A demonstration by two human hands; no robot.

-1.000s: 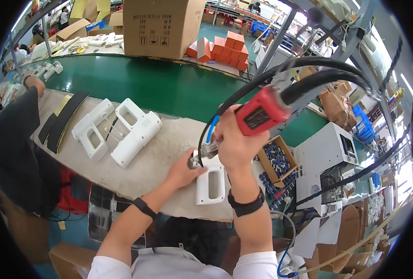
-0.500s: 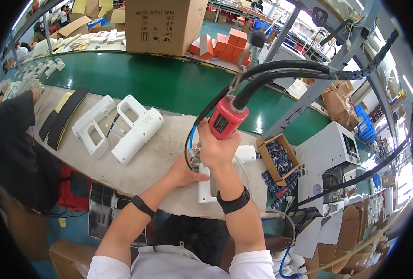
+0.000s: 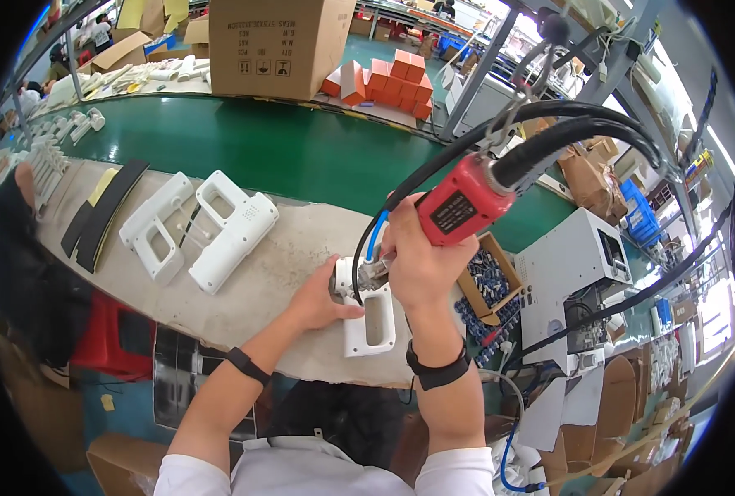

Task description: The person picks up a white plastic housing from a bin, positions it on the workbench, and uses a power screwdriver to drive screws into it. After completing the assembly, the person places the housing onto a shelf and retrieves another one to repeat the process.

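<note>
My right hand [image 3: 428, 263] is wrapped round a red hand-held power tool [image 3: 464, 202], with thick black hoses leaving its top end. The tool leans up to the right, and a chain and hook run up from it. Its metal working end, partly hidden by my hand, is over a white plastic housing [image 3: 353, 340] with a handle opening. My left hand [image 3: 322, 299] grips the upper left of that housing, thumb across it and fingers round its side. Left of my hands lie two more white housing pieces, one [image 3: 159, 236] beside the other [image 3: 237, 236].
Black foam-like strips [image 3: 113, 217] lie at the worktop's left. A cardboard box of small blue parts [image 3: 490, 281] stands right of my hands, beside a white machine [image 3: 570, 277]. Beyond runs a green conveyor [image 3: 293, 140], with a large carton [image 3: 281, 50] and orange boxes [image 3: 396, 78] behind it.
My right hand has moved right with the red tool, which leans further to the right. More of the housing shows now; my left hand stays on it. The whole view has shifted slightly.
</note>
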